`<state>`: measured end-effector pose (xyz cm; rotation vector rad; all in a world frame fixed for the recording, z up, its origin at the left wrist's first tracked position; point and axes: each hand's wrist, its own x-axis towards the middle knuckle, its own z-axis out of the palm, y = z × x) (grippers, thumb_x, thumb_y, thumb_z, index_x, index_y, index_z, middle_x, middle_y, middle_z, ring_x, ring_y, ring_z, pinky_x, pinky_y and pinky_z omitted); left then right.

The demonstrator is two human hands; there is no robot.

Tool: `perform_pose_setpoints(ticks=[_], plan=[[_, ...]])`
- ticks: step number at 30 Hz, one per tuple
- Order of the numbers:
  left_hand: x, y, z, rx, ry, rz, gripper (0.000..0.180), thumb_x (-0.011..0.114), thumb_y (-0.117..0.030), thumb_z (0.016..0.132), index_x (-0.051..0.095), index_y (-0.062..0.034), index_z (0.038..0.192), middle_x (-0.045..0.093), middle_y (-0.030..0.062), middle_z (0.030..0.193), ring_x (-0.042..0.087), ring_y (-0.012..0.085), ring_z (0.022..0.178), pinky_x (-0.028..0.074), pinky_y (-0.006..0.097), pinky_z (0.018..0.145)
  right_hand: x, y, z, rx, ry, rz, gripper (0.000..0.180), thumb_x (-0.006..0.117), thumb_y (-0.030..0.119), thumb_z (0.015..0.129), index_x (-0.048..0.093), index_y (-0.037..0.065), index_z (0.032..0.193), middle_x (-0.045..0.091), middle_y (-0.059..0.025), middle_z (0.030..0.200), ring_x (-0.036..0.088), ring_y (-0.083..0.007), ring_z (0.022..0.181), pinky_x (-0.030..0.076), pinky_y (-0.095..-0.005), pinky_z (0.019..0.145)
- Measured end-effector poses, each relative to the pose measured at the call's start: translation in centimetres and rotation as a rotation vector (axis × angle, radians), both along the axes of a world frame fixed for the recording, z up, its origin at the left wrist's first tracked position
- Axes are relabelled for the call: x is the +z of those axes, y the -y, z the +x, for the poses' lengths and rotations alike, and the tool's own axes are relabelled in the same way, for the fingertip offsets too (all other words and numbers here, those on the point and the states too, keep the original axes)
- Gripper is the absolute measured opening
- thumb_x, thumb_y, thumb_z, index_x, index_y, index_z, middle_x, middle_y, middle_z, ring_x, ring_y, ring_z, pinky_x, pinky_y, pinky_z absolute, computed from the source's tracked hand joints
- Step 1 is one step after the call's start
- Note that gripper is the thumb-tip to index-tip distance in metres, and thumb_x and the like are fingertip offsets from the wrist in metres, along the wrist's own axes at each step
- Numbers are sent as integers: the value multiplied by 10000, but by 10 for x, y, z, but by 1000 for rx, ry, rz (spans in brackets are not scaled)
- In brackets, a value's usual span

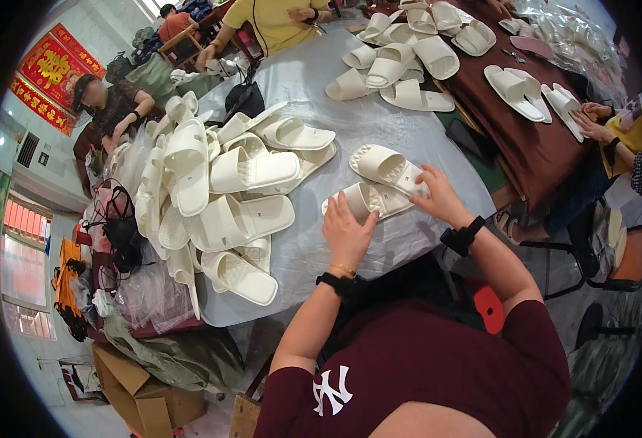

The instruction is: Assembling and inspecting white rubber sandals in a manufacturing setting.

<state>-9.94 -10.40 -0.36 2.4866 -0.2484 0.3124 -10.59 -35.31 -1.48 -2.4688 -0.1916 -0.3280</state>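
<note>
A pair of cream-white slippers lies side by side on the plastic-covered grey table in front of me. My left hand (347, 232) rests on the nearer slipper (388, 198), its fingers spread over the strap and thumb apart. Around one end of the farther slipper (383, 165) the fingers and thumb of my right hand (440, 196) are bent, gripping it. Both soles have a raised quilted pattern. To my left is a large heap of similar slippers (251, 171), piled loosely at several angles.
More white slippers (397, 62) lie at the table's far end. On the right, a brown-covered table (492, 120) carries a few slippers, beside a co-worker's hands (597, 123). Other people sit or stand beyond. Clear plastic (156, 285) hangs at the left edge, above a cardboard box (142, 390).
</note>
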Motion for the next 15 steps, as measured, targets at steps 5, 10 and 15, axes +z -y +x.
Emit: perform_pose_setpoints(ticks=[5,10,15], plan=[[-12,6,12,50,4,78,762,672,-333,722,400,-8,1356,407,299,1360,434,461,1210,356,490,1011,3,-6,7,-22,-47,-105,615,736,260,697,506,34,1221,524,-199,1245,482,-381,1140,392,-453,962],[-22,-41,23,-451,-45,9,761,610,-139,651,395,-55,1376,396,222,1403,427,390,1253,343,473,1042,11,-11,-18,42,-57,-146,595,730,249,681,527,39,1200,545,-182,1163,509,-376,1074,410,-447,932],[-29,-72,24,-433,-9,9,670,558,-23,674,450,-45,1335,478,189,1337,455,365,1225,358,442,1035,15,-39,-45,98,-145,-7,536,751,165,663,537,37,1138,538,-196,1075,529,-374,1014,459,-414,873]])
